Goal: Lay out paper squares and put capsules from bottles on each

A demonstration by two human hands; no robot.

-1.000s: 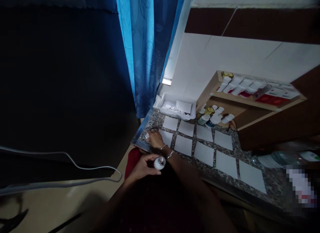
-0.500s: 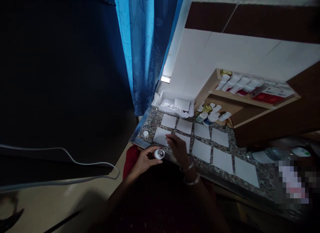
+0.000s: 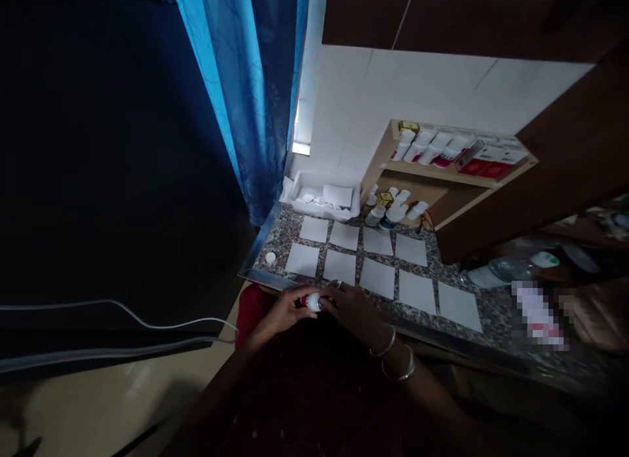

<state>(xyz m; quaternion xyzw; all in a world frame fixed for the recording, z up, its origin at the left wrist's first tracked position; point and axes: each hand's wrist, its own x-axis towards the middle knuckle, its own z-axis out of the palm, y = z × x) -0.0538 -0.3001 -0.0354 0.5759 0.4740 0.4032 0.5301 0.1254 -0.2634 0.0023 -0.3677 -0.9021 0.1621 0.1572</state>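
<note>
White bottle (image 3: 313, 302) clamped between left hand (image 3: 285, 311) and right hand (image 3: 352, 310), apparently both gripping.

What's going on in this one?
A person holds a small white bottle between their left hand and right hand, just over the front edge of a granite counter. A small white cap lies on the counter near the left hand, beside rows of white paper squares. Beyond them are a white tray holding more paper and a wooden shelf lined with white bottles.
</note>
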